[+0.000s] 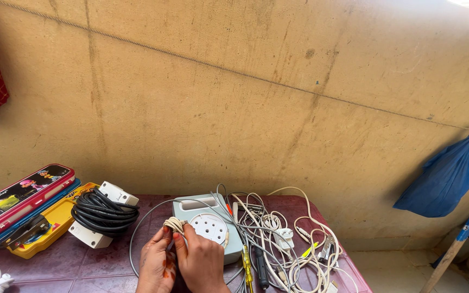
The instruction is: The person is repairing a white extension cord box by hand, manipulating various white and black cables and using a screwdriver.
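Observation:
My left hand (156, 267) and my right hand (202, 263) meet at the table's near edge. Together they pinch a small coil of cream cable (174, 223) between the fingertips. Right behind the coil lies a pale grey-green extension box (194, 208) with a round white socket face (209, 227). A thin grey cord (137, 236) loops from the box round to the left of my hands.
Purple table (90, 263). A black cable coil (104, 212) wraps a white socket block at the left, beside stacked pencil boxes (20, 198). Tangled white cables, plugs and screwdrivers (283, 239) lie to the right. A blue bag (447, 179) hangs on the wall.

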